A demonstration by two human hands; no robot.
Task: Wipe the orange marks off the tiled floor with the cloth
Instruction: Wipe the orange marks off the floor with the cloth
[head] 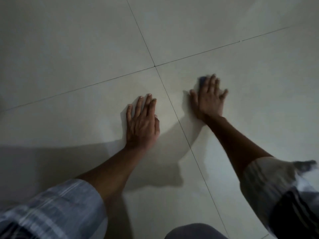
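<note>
My right hand [208, 99] presses flat on a small dark blue cloth [202, 80], of which only a corner shows beyond the fingertips. The hand is blurred. It lies on the pale tiled floor [241, 80], on the tile just right of a grout line. My left hand [142, 123] rests palm down on the neighbouring tile to the left, fingers together, with nothing under it. No orange marks show on the tiles in this dim light.
Dark grout lines cross at a junction [154, 66] just beyond both hands. My knee [195, 232] shows at the bottom edge. Shadows of my arms fall across the near tiles. Checked sleeves cover both upper forearms.
</note>
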